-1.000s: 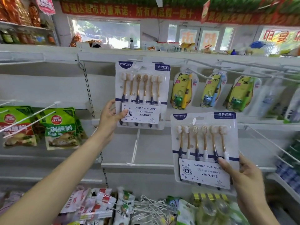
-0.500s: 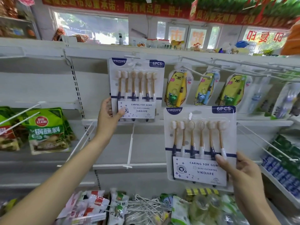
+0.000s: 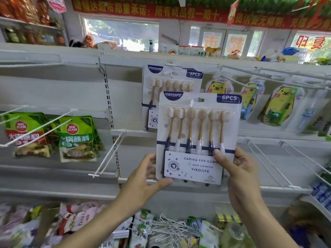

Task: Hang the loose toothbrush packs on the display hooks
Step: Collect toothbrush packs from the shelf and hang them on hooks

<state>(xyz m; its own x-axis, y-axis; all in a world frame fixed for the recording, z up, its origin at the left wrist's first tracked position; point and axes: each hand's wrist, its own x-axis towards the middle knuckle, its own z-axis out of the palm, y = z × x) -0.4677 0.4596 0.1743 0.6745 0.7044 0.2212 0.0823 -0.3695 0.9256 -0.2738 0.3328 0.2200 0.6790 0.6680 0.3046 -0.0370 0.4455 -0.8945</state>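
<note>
A white six-piece toothbrush pack with gold-handled brushes is held upright in front of the shelf. My left hand pinches its lower left corner, thumb across the front. My right hand grips its lower right edge, thumb on the label. Behind it, a second identical pack hangs from a white display hook on the upper rail, its lower half hidden by the held pack.
Yellow bear-print children's toothbrush packs hang to the right on long hooks. Bare white hooks jut out at mid left and lower right. Green sauce packets hang at the left. A bin of loose snacks and spare hooks lies below.
My left hand has let go of the hung pack and dropped to the loose pack. My right hand has carried that pack left and up, in front of the hung one.
</note>
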